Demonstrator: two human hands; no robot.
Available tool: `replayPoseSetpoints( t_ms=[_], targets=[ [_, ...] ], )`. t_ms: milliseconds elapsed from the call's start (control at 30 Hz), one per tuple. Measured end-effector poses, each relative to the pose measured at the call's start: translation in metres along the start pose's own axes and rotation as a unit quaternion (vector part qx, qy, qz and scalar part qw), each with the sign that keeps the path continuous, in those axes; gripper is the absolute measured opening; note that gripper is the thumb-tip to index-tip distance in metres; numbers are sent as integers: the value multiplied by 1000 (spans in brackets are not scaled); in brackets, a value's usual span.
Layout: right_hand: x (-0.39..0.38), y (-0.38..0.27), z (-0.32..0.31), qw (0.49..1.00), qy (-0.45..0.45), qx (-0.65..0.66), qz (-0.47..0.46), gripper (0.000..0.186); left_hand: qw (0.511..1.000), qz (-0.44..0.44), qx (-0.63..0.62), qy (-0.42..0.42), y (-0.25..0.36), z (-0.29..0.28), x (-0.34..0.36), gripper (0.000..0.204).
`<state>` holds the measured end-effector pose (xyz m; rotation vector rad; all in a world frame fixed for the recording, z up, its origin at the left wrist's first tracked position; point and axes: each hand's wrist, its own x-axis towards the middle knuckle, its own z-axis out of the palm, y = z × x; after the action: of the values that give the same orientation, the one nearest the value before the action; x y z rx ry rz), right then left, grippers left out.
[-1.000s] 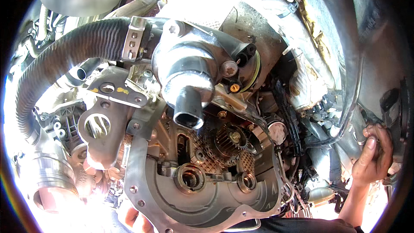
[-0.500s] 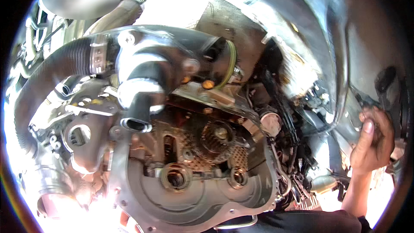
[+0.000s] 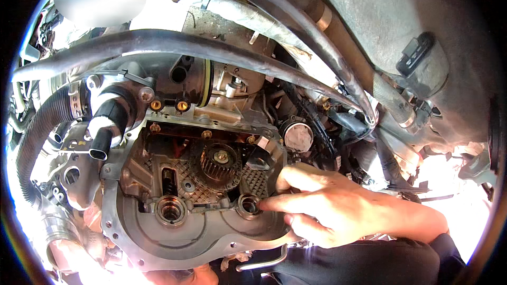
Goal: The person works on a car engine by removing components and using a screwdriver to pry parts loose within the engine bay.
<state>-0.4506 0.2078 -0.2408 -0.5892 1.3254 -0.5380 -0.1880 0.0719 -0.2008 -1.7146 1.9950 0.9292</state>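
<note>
My right hand (image 3: 338, 206) reaches in over the right side of a grey metal engine housing (image 3: 158, 250). Its index finger is stretched out, with the tip at the rim of the right round bore (image 3: 248, 207). The other fingers are apart, and nothing shows in the hand. Beside that bore is a matching left bore (image 3: 170, 211). Behind the two bores sits a toothed gear (image 3: 219, 161) in an oily, open cavity. Only a small part of my left hand (image 3: 199, 275) shows, below the housing's near edge, with its fingers hidden.
A thick black hose (image 3: 185, 47) crosses above the housing, and a ribbed hose (image 3: 45, 121) curves down at the left. Another dark hose (image 3: 311, 42) slants to the right. A round capped part (image 3: 298, 136) sits behind my right hand. A bent metal tube (image 3: 264, 264) lies near the front.
My right hand has come from the far right to the right bore. The view has shifted, so the housing appears farther left. My left hand now shows a little at the bottom.
</note>
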Motion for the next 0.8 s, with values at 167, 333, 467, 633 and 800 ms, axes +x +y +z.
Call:
replayPoseSetpoints(
  t_ms=[167,333,467,633,800],
  targets=[
    [5,-4,3,1000,6,-5,-27,27,1000,9,1,-3,-3,5,-5,117],
    [5,3,0,998,5,41,-36,26,947,36,318,35,-21,10,-19,121],
    [20,-17,-7,998,15,65,3,28,995,23,-29,98,-6,23,-18,102],
    [47,-31,4,993,19,47,-110,54,985,165,-42,-8,13,5,10,92],
    [62,-40,17,989,12,0,-149,74,968,245,29,46,23,2,26,91]
  ],
)
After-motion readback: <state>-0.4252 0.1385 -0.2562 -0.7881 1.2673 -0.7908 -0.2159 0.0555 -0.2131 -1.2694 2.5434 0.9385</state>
